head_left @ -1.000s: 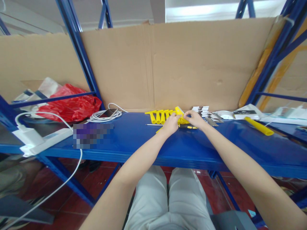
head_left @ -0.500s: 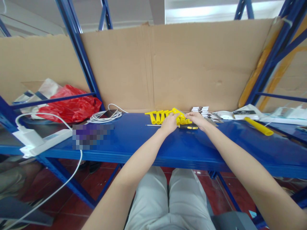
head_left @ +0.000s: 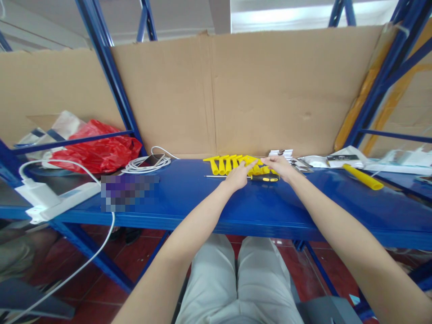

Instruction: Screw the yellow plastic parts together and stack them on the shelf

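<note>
A row of yellow plastic T-shaped handles [head_left: 222, 167] lies along the back of the blue shelf. Over the right part of that row, my left hand [head_left: 237, 175] is closed on one more yellow T-shaped handle [head_left: 248, 159], which is held tilted. My right hand [head_left: 277, 165] has its fingers pinched at the right end of the same piece; whether it grips a small part there is too fine to see. Just in front of the row lies a screwdriver [head_left: 265, 177] with a black and yellow grip, its shaft pointing left behind my left hand.
Stacked white packets [head_left: 281, 154] stand behind my right hand. Farther right lies a yellow tube [head_left: 362, 177]. To the left are a coiled white cable [head_left: 145, 165], a red plastic bag [head_left: 97, 146] and a white power strip [head_left: 72, 198]. Cardboard [head_left: 270, 90] closes off the back.
The yellow handle in my left hand has tipped lower and flatter. Both hands have shifted only slightly and stay close together.
</note>
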{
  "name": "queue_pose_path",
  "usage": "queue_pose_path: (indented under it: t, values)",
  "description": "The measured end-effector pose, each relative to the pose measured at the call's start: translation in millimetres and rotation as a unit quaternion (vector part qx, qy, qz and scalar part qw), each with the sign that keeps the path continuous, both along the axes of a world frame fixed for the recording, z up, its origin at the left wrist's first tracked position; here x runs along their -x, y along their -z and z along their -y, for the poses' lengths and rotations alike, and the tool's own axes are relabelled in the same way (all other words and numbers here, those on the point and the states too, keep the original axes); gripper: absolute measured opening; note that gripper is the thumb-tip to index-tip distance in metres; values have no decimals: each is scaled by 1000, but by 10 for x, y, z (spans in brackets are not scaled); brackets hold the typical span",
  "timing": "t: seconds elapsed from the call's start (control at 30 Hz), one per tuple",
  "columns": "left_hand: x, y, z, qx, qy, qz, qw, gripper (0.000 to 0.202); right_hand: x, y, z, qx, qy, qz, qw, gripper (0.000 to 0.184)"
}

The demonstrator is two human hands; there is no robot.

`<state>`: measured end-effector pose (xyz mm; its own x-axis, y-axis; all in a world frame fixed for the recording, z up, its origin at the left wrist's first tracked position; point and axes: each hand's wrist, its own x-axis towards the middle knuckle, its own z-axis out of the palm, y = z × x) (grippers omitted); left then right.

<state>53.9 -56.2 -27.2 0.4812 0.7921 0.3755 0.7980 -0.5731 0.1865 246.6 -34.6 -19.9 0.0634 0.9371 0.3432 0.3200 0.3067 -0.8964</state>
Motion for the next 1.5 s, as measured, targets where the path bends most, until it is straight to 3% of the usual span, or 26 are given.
queue_pose_path:
  t: [0.17, 0.27, 0.33, 0.4, 0.5, 0.57, 0.67, 0.77, 1.0, 1.5]
  values:
    - [18, 3, -53, 17, 25, 32, 999, 76, -11, 5, -34, -8, -22, 1, 1000, 45]
    - [26, -26, -80, 43, 43, 110, 992, 78, -80, -6, -80, -29, -36, 33, 998, 37]
    - [26, -58, -73, 91, 51, 177, 979, 80, -185, -15, -116, -59, 5, 105, 993, 27]
    - [19, -88, -50, 166, 56, 241, 955, 84, -337, -21, -140, -76, 95, 231, 965, 21]
    - [-7, -102, -16, 257, 53, 320, 911, 91, -588, -27, -132, -24, 201, 408, 890, 23]
    - [-33, -89, -8, 289, 43, 360, 886, 96, -718, -31, -103, 39, 241, 460, 854, 26]
    - [-69, -63, -18, 325, 38, 403, 855, 101, -815, -31, -64, 118, 260, 481, 829, 25]
    - [-87, -62, -32, 356, 43, 435, 826, 101, -830, -13, -59, 142, 255, 486, 824, 23]
    - [-83, -132, -38, 401, 35, 489, 774, 99, -773, 36, -84, 126, 245, 512, 813, 18]
    - [-87, -112, -37, 416, 71, 497, 758, 95, -603, 2, 23, 127, 225, 549, 795, 27]
